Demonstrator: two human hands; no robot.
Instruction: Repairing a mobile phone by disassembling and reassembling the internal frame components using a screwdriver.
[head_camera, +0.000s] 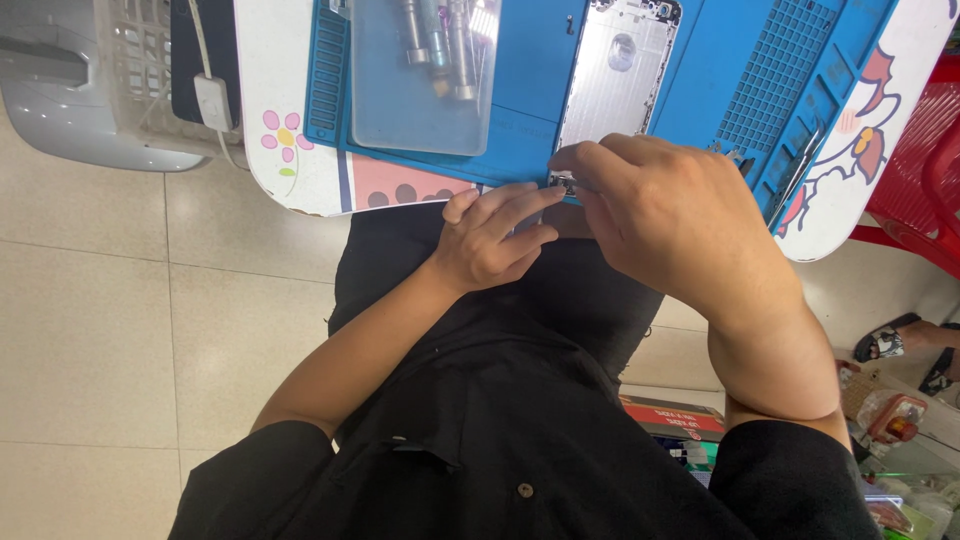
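A small dark part (563, 183) sits at the near edge of the blue mat (540, 90), pinched between the right hand (665, 205) fingertips. The left hand (495, 240) lies curled beside it, fingers together, forefinger reaching toward the part. 1 silver phone shell (617, 75) and 1 clear tray (425, 85) rest on the mat over the counter (290, 180).

White worktop (275, 190) with rounded corners, printed with a pink flower and other cartoon shapes. A blue work mat (720, 60) covers most of it. On the mat: a clear plastic box (375, 110) of metal tools and a silver phone back shell (610, 90), lying flat, side by side.
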